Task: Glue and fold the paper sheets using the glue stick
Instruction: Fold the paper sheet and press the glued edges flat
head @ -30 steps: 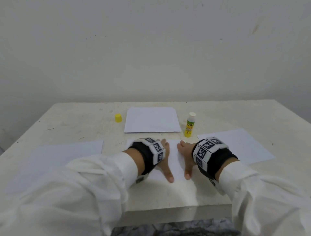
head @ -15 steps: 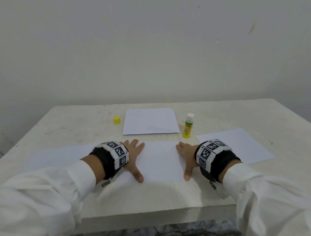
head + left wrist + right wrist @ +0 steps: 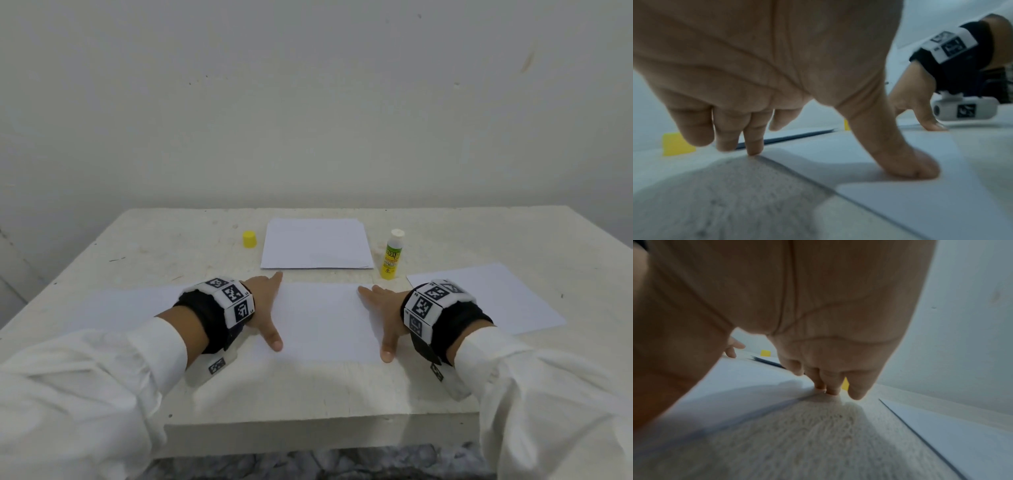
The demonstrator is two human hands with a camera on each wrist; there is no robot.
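Observation:
A white paper sheet (image 3: 322, 322) lies flat at the middle of the table's near side. My left hand (image 3: 265, 310) presses flat on its left edge, thumb (image 3: 916, 168) spread toward me on the paper (image 3: 900, 203). At the sheet's right edge my right hand (image 3: 380, 315) presses down with straight fingers, thumb stretched along that edge. The glue stick (image 3: 392, 253) stands upright and uncapped behind the right hand. Its yellow cap (image 3: 249, 238) sits apart at the back left. Neither hand holds anything.
A folded paper stack (image 3: 317, 244) lies at the back between cap and glue stick. One loose sheet (image 3: 496, 298) lies to the right, another (image 3: 120, 308) to the left under my left wrist. The white table (image 3: 308, 387) ends at a near edge below my arms.
My left hand has slid leftward across the sheet from the middle to its left edge. The right hand stayed at the right edge.

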